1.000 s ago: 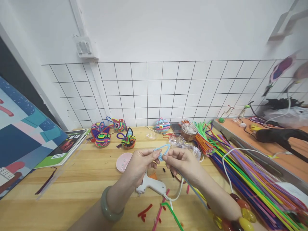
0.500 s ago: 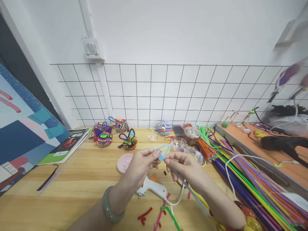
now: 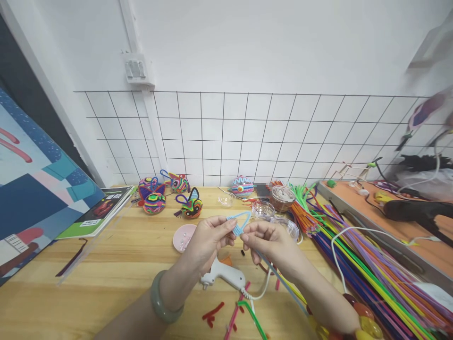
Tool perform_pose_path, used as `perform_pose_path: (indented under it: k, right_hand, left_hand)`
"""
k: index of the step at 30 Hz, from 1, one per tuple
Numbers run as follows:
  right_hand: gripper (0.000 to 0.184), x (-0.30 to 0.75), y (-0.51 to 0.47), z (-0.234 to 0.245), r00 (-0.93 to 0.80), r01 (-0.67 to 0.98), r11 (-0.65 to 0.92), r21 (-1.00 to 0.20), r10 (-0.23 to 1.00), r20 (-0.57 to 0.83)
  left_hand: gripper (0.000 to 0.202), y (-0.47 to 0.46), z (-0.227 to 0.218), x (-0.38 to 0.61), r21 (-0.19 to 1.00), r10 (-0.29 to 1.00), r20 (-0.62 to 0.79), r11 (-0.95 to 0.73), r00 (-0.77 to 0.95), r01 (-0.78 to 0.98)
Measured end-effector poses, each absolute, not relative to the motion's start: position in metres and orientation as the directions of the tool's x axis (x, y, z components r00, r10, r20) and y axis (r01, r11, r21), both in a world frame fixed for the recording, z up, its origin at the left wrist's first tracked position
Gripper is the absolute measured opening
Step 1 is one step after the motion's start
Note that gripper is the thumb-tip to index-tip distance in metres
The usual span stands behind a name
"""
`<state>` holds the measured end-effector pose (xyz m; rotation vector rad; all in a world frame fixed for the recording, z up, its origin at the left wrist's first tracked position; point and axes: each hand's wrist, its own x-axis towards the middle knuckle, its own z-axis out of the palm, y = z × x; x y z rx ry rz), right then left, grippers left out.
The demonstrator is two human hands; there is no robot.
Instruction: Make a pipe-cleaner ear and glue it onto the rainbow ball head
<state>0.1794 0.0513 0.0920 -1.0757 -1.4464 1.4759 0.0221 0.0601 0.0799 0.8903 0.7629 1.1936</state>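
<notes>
A light blue pipe cleaner (image 3: 238, 228), folded at one end into close parallel rows with a pointed loop on top, is held between my two hands above the table. My left hand (image 3: 209, 241) pinches the folded rows between thumb and fingers. Just beside the rows, my right hand (image 3: 272, 242) grips the same pipe cleaner, whose long tail runs down under my right forearm. Below my hands lies a white glue gun (image 3: 226, 275) with a coiled cord. Short red pipe cleaner pieces (image 3: 213, 311) and a green one (image 3: 252, 318) are near the front edge.
A pink dish (image 3: 175, 241) with small beads sits left of my hands. Several colourful wrapped ornaments (image 3: 154, 203) stand at the back left. Clear plastic cups (image 3: 262, 210) and a ribbon spool (image 3: 283, 197) are behind my right hand. Long pipe cleaner bundles (image 3: 375, 255) cover the right side.
The view has shifted very slightly. Both hands keep their hold on the light blue pipe cleaner, with hardly any movement of the fingers.
</notes>
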Motion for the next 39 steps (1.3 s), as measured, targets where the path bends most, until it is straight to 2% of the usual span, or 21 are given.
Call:
perform_pose_path:
  k: [6, 11, 16, 21, 30, 39]
  right_hand:
    - [0.032, 0.179, 0.05, 0.094, -0.32, 0.016, -0.038, -0.999, 0.946, -0.042]
    - [0.026, 0.181, 0.052, 0.088, -0.307, 0.024, 0.069, -0.997, 0.95, 0.059]
    - [0.023, 0.183, 0.052, 0.086, -0.318, 0.039, 0.069, -0.997, 0.947, 0.053]
    - [0.018, 0.184, 0.052, 0.086, -0.36, -0.012, 0.115, -0.993, 0.926, 0.112]
    - [0.009, 0.184, 0.044, 0.092, -0.464, -0.06, 0.234, -0.97, 0.854, 0.234]
    - [0.012, 0.189, 0.047, 0.091, -0.466, -0.011, 0.367, -0.93, 0.821, 0.329]
  left_hand:
    - [0.018, 0.059, 0.081, 0.021, 0.842, 0.961, -0.065, 0.197, 0.268, -0.502]
    - [0.018, 0.057, 0.083, 0.021, 0.825, 0.95, -0.061, 0.22, 0.305, -0.52]
    - [0.016, 0.057, 0.085, 0.021, 0.791, 0.933, -0.067, 0.266, 0.354, -0.552]
    - [0.013, 0.056, 0.084, 0.022, 0.765, 0.913, -0.051, 0.296, 0.404, -0.573]
    - [0.012, 0.047, 0.094, 0.026, 0.729, 0.865, -0.092, 0.396, 0.494, -0.558]
    - [0.012, 0.051, 0.083, 0.024, 0.733, 0.799, -0.123, 0.473, 0.589, -0.489]
